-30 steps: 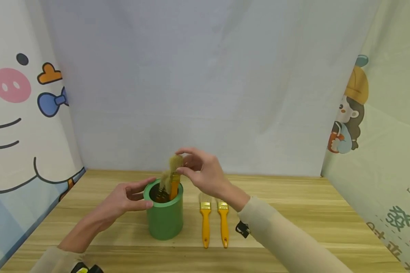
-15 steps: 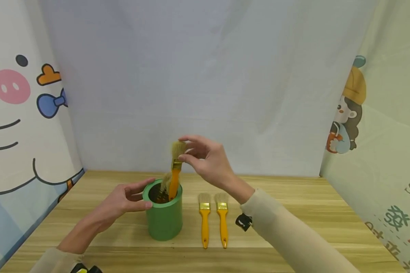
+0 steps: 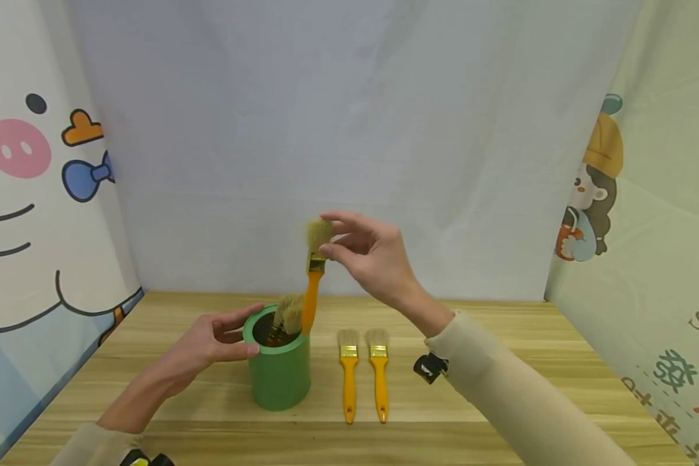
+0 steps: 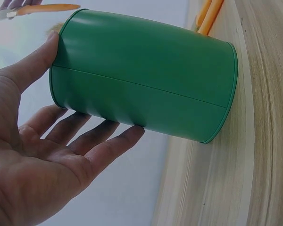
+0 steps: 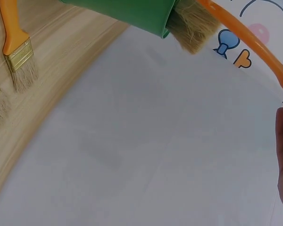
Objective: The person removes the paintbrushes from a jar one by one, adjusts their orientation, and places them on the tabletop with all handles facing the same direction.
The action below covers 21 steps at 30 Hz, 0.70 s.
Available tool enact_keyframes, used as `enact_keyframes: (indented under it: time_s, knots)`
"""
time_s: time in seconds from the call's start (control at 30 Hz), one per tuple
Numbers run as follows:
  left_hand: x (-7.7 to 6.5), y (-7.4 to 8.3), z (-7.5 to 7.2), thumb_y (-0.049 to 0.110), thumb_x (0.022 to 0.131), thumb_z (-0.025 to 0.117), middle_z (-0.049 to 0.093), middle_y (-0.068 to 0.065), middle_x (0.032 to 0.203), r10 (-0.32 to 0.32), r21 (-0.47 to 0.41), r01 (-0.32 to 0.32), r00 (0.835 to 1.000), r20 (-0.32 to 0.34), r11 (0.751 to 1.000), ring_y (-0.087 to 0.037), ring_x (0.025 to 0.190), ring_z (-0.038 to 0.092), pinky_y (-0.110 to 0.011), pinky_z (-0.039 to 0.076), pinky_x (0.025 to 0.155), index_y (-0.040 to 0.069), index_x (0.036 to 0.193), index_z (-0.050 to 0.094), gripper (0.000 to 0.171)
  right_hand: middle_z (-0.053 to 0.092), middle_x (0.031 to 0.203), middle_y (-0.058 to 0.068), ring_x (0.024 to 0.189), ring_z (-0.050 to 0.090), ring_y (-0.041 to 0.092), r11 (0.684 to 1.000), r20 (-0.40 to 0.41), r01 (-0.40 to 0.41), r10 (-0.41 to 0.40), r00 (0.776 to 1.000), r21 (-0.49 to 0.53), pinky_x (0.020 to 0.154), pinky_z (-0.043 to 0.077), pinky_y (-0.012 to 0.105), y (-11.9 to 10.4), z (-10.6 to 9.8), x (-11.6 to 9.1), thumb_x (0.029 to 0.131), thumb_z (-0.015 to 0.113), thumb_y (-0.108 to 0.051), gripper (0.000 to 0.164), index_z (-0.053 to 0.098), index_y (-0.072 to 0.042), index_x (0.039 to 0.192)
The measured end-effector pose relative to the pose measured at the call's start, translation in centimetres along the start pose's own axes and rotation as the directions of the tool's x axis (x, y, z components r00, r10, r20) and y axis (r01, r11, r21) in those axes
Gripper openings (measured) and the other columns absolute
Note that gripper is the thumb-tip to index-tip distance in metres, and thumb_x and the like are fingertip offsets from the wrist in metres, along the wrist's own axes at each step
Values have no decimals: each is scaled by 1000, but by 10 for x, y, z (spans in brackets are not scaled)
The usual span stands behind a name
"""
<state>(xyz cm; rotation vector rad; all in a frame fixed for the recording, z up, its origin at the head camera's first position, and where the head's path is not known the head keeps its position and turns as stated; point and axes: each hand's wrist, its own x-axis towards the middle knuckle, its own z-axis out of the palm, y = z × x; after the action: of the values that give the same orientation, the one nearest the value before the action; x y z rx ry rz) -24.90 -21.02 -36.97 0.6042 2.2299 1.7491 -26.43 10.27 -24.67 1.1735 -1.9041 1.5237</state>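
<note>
A green can (image 3: 279,378) stands upright on the table. My left hand (image 3: 218,336) holds it at the rim; in the left wrist view the thumb (image 4: 40,56) lies on one side and the fingers (image 4: 115,141) on the other. My right hand (image 3: 373,255) pinches a paintbrush (image 3: 312,291) near its bristles. That brush hangs with its orange handle downward, its lower end by the can's right rim. Other brushes (image 3: 291,314) stand bristles-up inside the can, their handles hidden; how many cannot be told.
Two more paintbrushes, one on the left (image 3: 349,382) and one on the right (image 3: 380,382), lie side by side on the wooden table (image 3: 472,362), bristles away from me. A pale cloth (image 3: 349,129) hangs behind, with printed cloths at both sides.
My right hand has risen and shifted right, drawing the paintbrush up from inside the can to above its rim. The left hand stays on the can.
</note>
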Motion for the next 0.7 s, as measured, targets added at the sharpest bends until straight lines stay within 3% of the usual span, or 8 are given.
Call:
enact_keyframes:
  time_s: [0.37,0.7]
  knots:
    - [1,-4,-2,19,97,79,32,-21,167,13,6,-13,1000,14,1000,-52,146,37,-54,49,108,7,165,35,82,76,109,19,84,78,29,989,-7,-136,136,991,-58,76,64,40,10,-26,-24,91,77,10,43,70,3,133]
    - [1,-4,-2,20,97,79,34,-20,166,16,13,-16,1000,2,1000,-51,145,38,-58,46,110,8,165,36,82,76,109,20,87,77,29,947,-1,-310,311,950,-87,76,64,43,35,-47,-58,93,76,9,42,70,2,134]
